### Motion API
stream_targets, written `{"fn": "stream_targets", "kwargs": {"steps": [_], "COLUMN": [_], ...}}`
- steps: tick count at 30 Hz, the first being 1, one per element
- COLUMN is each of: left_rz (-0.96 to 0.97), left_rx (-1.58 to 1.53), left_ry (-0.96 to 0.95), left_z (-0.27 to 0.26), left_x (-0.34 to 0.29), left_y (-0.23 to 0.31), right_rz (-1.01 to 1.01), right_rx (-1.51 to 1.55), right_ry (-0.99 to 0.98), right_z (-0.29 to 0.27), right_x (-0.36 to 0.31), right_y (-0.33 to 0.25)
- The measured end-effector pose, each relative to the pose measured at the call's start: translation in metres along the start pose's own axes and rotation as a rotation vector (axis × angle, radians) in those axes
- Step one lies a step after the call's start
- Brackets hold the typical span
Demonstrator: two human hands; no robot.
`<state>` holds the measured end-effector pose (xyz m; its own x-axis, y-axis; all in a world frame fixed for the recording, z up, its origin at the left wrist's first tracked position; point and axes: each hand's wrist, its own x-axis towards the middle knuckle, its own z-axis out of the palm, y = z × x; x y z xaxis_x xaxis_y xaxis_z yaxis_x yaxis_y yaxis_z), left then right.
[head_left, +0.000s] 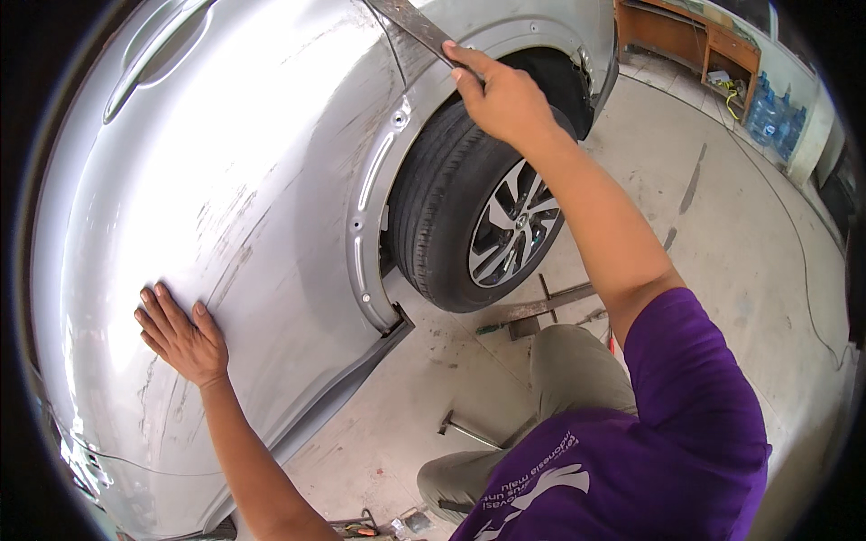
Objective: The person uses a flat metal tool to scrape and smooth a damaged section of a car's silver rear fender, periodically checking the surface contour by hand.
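A silver car door with dark scratches and scuffs fills the left side. My left hand lies on its lower part, palm against the panel and fingers spread. Higher up, my right hand is closed around the end of a long flat metal bar. That bar slants up and left over the gap between the door and the rear fender, and its far end is cut off by the picture's top edge. Whether it touches the metal, I cannot tell. Beneath my right arm is the rear wheel.
A hammer lies on the floor by my knees. Another flat metal bar and tools lie beside the wheel. A wooden desk and blue water jugs stand at the far right. A thin cable crosses the floor.
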<state>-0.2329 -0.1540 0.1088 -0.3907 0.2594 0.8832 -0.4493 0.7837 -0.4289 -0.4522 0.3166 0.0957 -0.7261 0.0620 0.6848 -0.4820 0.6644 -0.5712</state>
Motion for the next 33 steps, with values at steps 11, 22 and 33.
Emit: {"fn": "stream_targets", "kwargs": {"steps": [11,22,33], "left_rz": [0.020,0.000,0.009], "left_rx": [-0.004,0.015,0.018], "left_ry": [0.029,0.018,0.005], "left_z": [-0.004,-0.002,-0.002], "left_x": [0.000,0.000,-0.001], "left_y": [-0.007,-0.003,0.000], "right_rz": [-0.109,-0.095,0.040], "right_rx": [0.152,0.069,0.039], "right_ry": [0.100,0.119,0.137], "right_z": [-0.022,-0.007,-0.026], "right_x": [0.015,0.026,0.068], "right_y": [0.015,0.047,0.084]}}
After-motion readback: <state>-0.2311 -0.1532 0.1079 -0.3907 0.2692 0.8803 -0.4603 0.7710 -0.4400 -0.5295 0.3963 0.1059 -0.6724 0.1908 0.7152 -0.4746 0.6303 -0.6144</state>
